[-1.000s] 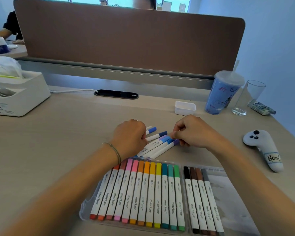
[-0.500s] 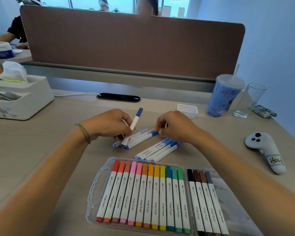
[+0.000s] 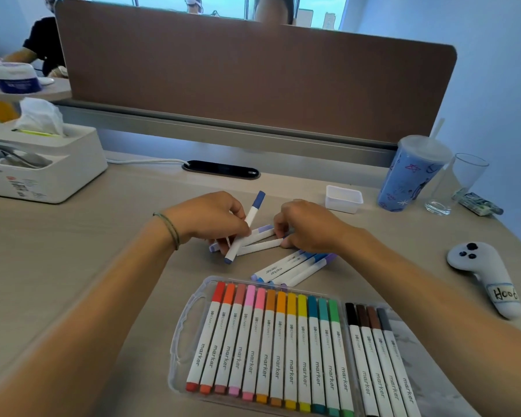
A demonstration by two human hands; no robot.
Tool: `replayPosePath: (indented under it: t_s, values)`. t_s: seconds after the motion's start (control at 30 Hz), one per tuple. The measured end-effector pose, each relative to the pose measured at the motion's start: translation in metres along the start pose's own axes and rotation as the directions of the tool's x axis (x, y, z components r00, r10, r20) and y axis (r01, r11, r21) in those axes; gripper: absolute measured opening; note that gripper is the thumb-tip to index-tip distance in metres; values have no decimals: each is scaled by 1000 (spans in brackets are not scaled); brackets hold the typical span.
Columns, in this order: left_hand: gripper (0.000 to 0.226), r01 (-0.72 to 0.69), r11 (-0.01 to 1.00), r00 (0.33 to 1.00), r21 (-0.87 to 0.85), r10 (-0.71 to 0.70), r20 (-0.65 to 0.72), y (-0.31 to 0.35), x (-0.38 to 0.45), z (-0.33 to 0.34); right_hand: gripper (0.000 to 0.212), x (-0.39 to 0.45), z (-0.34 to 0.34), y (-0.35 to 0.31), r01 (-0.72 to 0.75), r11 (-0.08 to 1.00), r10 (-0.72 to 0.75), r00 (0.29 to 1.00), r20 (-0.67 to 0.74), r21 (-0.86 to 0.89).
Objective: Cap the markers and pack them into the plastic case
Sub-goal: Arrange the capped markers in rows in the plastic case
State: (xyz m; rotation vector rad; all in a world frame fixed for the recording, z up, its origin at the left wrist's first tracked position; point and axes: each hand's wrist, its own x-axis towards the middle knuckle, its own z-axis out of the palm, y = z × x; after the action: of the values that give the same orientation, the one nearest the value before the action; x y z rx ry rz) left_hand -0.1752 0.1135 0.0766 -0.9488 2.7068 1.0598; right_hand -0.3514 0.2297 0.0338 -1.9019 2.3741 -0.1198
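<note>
My left hand (image 3: pixel 208 219) grips a blue-capped marker (image 3: pixel 247 224), tilted with its cap up and away from me. Two more white markers (image 3: pixel 260 239) lie under it on the desk, and my right hand (image 3: pixel 307 227) pinches their right ends with curled fingers. A loose bundle of blue and purple markers (image 3: pixel 292 267) lies just in front of my right hand. The clear plastic case (image 3: pixel 181 341) sits open near me, its left half holding a row of several capped markers from red to green. Several black, brown and grey markers (image 3: pixel 376 356) lie in its right half.
A white tissue box (image 3: pixel 42 164) stands at the left. A small white tray (image 3: pixel 343 198), a blue lidded cup (image 3: pixel 409 176), an empty glass (image 3: pixel 451 185) and a white controller (image 3: pixel 484 275) sit on the right. A brown divider panel (image 3: pixel 253 79) closes the desk's far edge.
My left hand has picked one blue marker out of the pile and raised it. My right hand has moved from the front bundle to the two markers behind it.
</note>
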Motion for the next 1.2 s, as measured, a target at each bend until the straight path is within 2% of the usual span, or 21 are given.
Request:
replayPosePath:
  t_s: [0.13,0.3,0.43,0.53,0.63,0.73,0.87,1.0,1.1,1.2]
  values:
    - [14,-19,1000,1000,-14,19,10,2,1,1,7,-10,-7,5,-42,996,40,999,26,73]
    - [16,-67,997,998,-34,67,2,9,0,3,14,-40,-25,13,-74,961,92,994,-56,265]
    - [14,-57,994,997,-90,53,-47,8,2,8,15,-63,-34,20,-75,833,178,974,-137,548]
    - [13,-61,997,977,44,69,-204,5,10,25,12,-71,-29,26,-98,718,274,950,-150,689]
    - [16,-67,970,933,235,144,-328,-1,17,46,11,-69,-18,29,-176,696,327,941,-89,696]
    - [23,-17,921,893,389,189,-408,-5,20,57,10,-65,-6,31,-209,733,316,947,-51,648]
    - [27,53,877,897,478,168,-408,-6,23,61,10,-58,6,31,-226,811,312,947,-72,539]
    - [29,33,910,913,413,140,-383,-8,26,60,8,-50,7,28,-213,865,284,954,-94,454]
    - [30,-74,976,929,205,142,-342,-5,25,54,7,-46,9,26,-229,857,303,949,-91,462]
    - [20,-183,983,947,14,180,-266,10,15,51,8,-51,7,23,-212,819,312,944,-105,534]
